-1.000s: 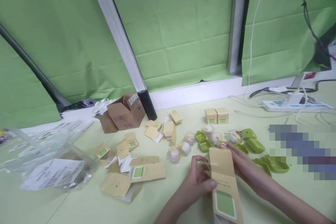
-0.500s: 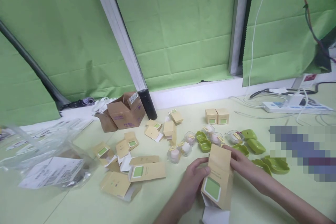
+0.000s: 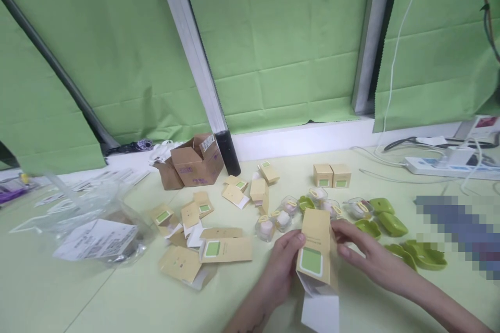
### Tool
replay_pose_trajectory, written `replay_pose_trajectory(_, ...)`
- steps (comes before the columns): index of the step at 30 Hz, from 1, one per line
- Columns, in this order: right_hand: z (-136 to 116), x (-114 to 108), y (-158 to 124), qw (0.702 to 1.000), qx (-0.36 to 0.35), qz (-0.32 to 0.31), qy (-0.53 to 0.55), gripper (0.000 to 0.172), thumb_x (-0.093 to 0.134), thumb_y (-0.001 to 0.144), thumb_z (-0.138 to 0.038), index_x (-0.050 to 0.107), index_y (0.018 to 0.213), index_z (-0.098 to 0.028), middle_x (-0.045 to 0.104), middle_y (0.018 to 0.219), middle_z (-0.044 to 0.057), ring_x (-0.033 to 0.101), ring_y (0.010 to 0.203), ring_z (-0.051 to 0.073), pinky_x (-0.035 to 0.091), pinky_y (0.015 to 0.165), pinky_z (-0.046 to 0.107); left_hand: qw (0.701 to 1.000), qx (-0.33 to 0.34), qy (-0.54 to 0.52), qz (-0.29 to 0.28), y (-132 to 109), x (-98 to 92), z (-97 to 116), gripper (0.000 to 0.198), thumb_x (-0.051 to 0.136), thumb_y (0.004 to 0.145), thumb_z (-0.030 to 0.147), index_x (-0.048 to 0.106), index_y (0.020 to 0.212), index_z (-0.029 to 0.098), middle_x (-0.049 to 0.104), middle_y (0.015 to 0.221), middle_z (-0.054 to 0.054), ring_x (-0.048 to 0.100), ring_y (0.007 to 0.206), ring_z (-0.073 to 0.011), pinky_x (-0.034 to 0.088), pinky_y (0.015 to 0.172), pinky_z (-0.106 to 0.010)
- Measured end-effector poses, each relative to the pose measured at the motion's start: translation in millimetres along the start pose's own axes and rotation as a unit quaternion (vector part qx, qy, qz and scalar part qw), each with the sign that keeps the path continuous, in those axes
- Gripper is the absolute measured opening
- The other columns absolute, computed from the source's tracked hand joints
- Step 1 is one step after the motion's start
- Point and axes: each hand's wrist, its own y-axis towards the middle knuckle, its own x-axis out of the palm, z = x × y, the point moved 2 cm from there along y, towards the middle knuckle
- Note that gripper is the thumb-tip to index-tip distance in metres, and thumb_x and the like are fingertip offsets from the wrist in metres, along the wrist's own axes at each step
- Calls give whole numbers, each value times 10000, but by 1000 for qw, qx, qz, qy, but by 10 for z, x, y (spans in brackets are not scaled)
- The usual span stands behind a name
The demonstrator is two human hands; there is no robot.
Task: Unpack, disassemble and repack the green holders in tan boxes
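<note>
A tan folding carton (image 3: pixel 315 237) with a green label stands partly unfolded in front of me, its white lower flap hanging open toward me. My left hand (image 3: pixel 280 268) grips its left side, thumb on the front face. At the upper right edge, my right hand (image 3: pixel 369 256) has its fingertips against the carton, thumb slightly apart from it. Just behind lie several clear packs with pale pink contents, such as this pack (image 3: pixel 266 229). Green cloud-shaped dishes (image 3: pixel 425 255) lie to the right of my right hand.
Flat and half-folded cartons (image 3: pixel 228 250) are spread to the left. Two closed small boxes (image 3: pixel 332 176) stand at the back. A brown cardboard box (image 3: pixel 199 164), a black cylinder (image 3: pixel 227 153), a plastic bag (image 3: pixel 101 239) and a power strip (image 3: pixel 429 166) with cables are around the table.
The carton is more upright, its tube squared open and the white flap lower. My right hand's thumb has come away from its side. The view has shifted slightly left.
</note>
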Motion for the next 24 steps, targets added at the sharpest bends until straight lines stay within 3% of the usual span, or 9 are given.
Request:
replay_pose_trajectory(2,14,-9,-24,1000,-22,5,-8,476,567,787,-484,509,1222,-297,560,1212,75,553,1058,291,473,875,455,1000,4,-8,13,6,-17,3,271,586,783,351,616,915,117,648,862,-85,583,808,-200,406,726,-295)
replay_pose_trajectory(4,-7,-14,-56,997,-66,23,-38,798,712,636,-501,368,1335,-328,439,1341,84,495,1138,323,474,876,467,998,11,-22,53,16,-51,10,281,603,771,354,595,957,143,642,898,-69,580,835,-196,410,716,-281)
replay_pose_trajectory(6,-67,19,-96,988,-129,1,-88,952,821,460,-469,407,1312,-373,400,1380,56,426,1205,357,458,904,468,995,22,-33,96,26,-88,17,281,612,766,360,572,965,166,635,917,-53,579,850,-190,414,707,-270)
replay_pose_trajectory(7,-101,50,-116,982,-152,-23,-110,860,829,455,-448,491,1245,-398,449,1350,29,428,1206,354,449,921,458,993,30,-38,109,29,-100,20,270,610,768,364,563,950,171,633,910,-46,580,849,-187,416,702,-265)
replay_pose_trajectory(9,-159,120,-146,976,-159,-61,-137,492,757,609,-421,616,1081,-438,595,1200,-19,519,1130,313,460,916,427,992,40,-44,115,30,-107,22,246,601,775,369,546,920,177,629,884,-32,583,838,-182,416,684,-256)
replay_pose_trajectory(12,-194,192,-162,984,-120,-23,-131,217,654,740,-380,667,946,-445,703,965,-54,640,911,261,514,824,379,993,40,-49,101,20,-85,8,223,589,787,371,522,887,183,621,878,-25,582,835,-181,419,667,-253)
replay_pose_trajectory(16,-130,234,-159,975,-150,41,-156,158,649,745,-371,695,887,-423,718,880,-35,653,788,248,523,724,362,995,36,-53,78,2,-51,-16,211,603,780,348,507,870,183,604,926,-31,578,860,-184,429,684,-261)
replay_pose_trajectory(20,-37,250,-151,940,-234,67,-238,214,612,793,-308,683,960,-422,690,921,14,629,792,229,492,711,371,997,30,-44,60,-5,-36,-17,206,586,793,348,492,872,182,594,938,-41,574,860,-184,437,682,-268)
replay_pose_trajectory(24,-35,251,-151,910,-288,78,-288,117,609,804,-290,685,888,-316,635,864,54,613,773,198,507,664,320,998,24,-33,49,-4,-35,-28,198,572,803,344,478,870,183,579,932,-37,570,861,-180,437,663,-259)
